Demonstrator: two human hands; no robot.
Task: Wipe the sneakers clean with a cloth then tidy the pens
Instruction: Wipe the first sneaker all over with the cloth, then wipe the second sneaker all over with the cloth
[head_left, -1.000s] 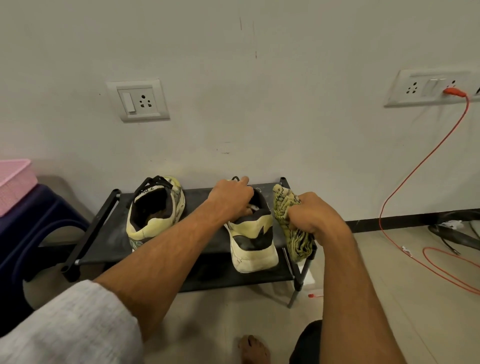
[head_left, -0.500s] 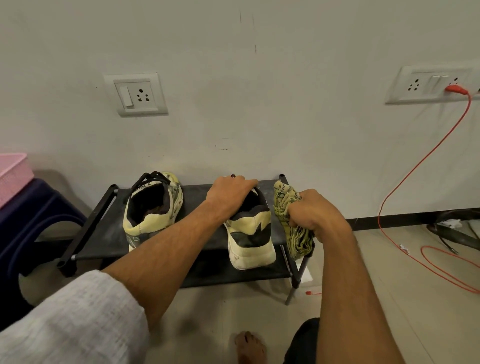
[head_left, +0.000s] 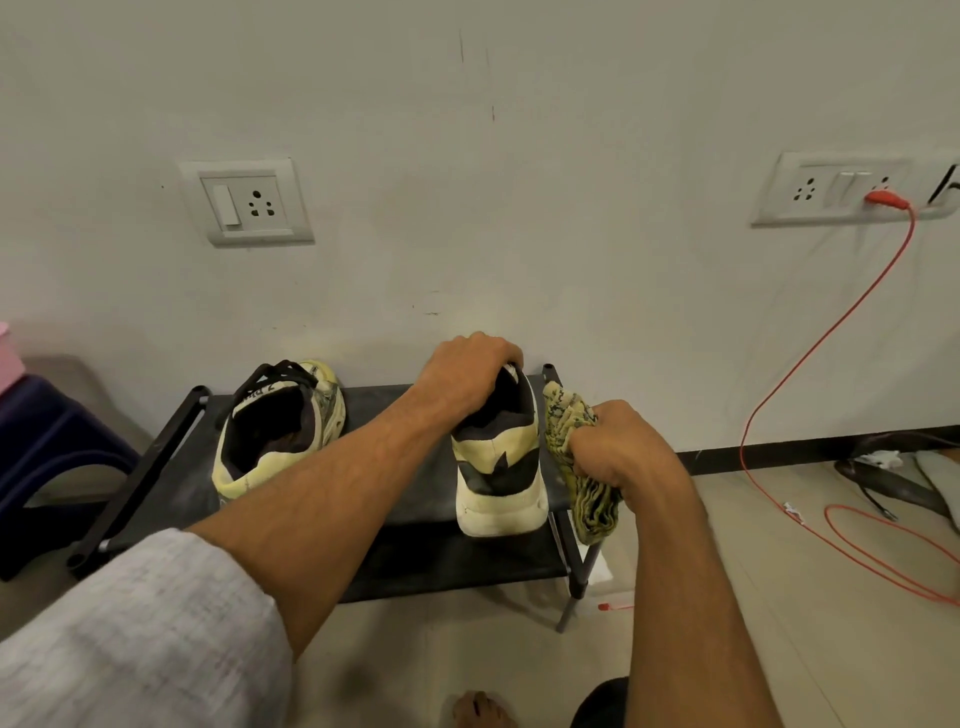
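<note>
Two pale yellow and black sneakers stand heel-towards-me on a low black shoe rack (head_left: 171, 467). The left sneaker (head_left: 275, 431) stands alone with its black laces loose. My left hand (head_left: 467, 371) grips the top of the right sneaker (head_left: 498, 478) at its tongue and opening. My right hand (head_left: 618, 452) grips a bunched yellow-and-black patterned cloth (head_left: 566, 421) against that sneaker's right side. No pens are in view.
The rack stands against a white wall with a switch socket (head_left: 247, 202). A red cable (head_left: 831, 332) runs from a second socket panel down to loops on the tiled floor at right. A dark blue stool (head_left: 52, 457) sits at left. My bare foot (head_left: 480, 709) is below.
The right sneaker has been tipped more upright under my left hand. My right hand with the cloth has stayed beside it, shifting slightly.
</note>
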